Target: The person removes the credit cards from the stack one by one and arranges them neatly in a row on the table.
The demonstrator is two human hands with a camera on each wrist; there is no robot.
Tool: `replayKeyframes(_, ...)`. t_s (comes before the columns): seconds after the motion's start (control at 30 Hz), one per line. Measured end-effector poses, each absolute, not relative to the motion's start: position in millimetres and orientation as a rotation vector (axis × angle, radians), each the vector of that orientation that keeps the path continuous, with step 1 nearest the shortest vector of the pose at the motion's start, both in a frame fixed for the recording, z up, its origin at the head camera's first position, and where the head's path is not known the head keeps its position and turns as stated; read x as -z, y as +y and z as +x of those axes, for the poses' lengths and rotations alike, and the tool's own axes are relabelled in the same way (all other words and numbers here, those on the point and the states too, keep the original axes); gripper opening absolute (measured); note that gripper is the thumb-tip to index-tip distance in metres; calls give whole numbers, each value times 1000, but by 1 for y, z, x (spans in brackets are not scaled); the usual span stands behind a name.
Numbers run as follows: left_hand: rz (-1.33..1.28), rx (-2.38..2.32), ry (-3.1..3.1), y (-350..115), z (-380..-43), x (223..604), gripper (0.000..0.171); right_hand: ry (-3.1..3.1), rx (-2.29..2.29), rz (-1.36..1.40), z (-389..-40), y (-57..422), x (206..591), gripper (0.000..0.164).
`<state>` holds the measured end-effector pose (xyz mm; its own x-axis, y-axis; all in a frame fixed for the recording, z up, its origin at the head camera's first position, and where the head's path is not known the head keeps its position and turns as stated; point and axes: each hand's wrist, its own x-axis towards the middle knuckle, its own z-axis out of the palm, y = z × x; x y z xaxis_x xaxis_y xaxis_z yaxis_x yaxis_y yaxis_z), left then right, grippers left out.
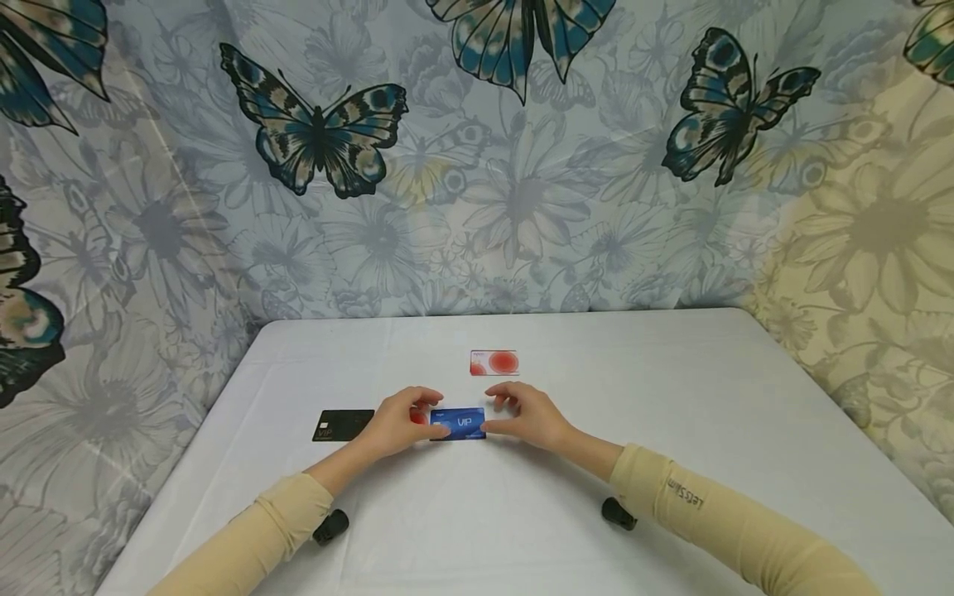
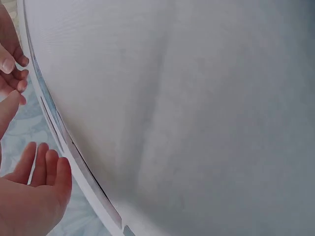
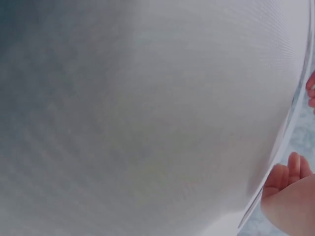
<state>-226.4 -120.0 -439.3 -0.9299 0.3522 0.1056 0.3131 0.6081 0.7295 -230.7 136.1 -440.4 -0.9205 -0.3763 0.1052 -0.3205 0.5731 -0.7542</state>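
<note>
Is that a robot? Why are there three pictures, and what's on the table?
No, it's a person in yellowish sleeves, using bare hands. The widest picture comes from a camera on their head, looking forward and down. The other two come from cameras on the wrists: mostly a pale, blurry surface, with hands at the edges. On the white table lie a black VIP card, a red-and-white card and something red, partly hidden by the left hand. The left thumb is on a blue VIP card; the right hand has its thumb at that card's right edge. I can't tell whether that card is lifted.
</note>
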Motion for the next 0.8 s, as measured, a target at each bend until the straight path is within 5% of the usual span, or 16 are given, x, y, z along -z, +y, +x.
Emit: replayKeyframes(0.8,622,-1419,2644,-81,-245,428,51,2717,1395,-482,-246,154,439,54)
